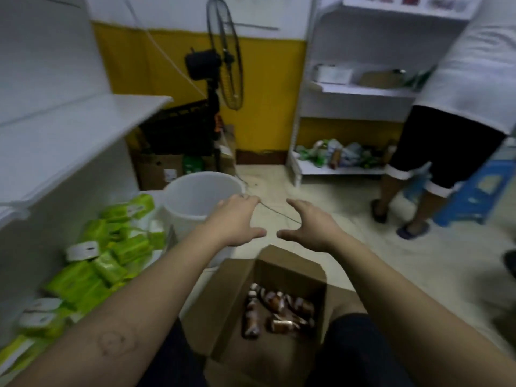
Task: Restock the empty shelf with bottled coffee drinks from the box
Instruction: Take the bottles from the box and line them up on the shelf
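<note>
1. Brown bottled coffee drinks [276,311] with pale labels — blurred, perhaps half a dozen — are seen lying jumbled in the open cardboard box [231,297] on the floor.
2. The left hand [237,219] and right hand [310,224] are held spread above the box — each grip released, nothing grasped.
3. A bare white shelf [83,113] is seen at left.

The pale floor [321,196] carries an open cardboard box [293,270], a white bucket [195,196] and a blue stool [474,196].

Both empty hands, left hand [236,219] and right hand [312,226], hover spread above the open box [293,270] of brown bottles [275,308].
</note>
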The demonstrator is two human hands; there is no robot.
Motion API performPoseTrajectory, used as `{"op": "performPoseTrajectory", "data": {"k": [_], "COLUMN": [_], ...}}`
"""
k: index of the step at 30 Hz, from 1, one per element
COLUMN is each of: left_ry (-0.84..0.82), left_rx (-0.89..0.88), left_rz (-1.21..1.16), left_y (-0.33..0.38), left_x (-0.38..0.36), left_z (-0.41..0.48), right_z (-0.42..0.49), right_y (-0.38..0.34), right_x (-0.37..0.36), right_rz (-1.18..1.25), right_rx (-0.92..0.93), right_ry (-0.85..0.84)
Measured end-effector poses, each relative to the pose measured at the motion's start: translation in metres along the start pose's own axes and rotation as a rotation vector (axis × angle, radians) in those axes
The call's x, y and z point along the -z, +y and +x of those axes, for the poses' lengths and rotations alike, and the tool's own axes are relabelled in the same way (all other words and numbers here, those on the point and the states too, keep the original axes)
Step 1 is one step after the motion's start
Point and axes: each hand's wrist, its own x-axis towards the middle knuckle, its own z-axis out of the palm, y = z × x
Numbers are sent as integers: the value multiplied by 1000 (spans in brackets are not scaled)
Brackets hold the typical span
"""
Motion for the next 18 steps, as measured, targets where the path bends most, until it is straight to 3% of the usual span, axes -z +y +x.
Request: {"op": "performPoseTrajectory", "data": {"k": [7,10,18], "left_ry": [-98,-124,-403], "left_rx": [-154,-114,44], "left_rz": [-141,-162,-167], "left_y": [33,31,17], "left_x": [-51,-70,-133], "left_z": [6,1,3], "right_z": [-43,-51,-61], "right_y": [40,44,67], "right_x": [-17,-40,-124], "right_rz": [-45,8,78], "right_rx": [-244,-308,-400], "right_ry": [-84,-137,-402]}}
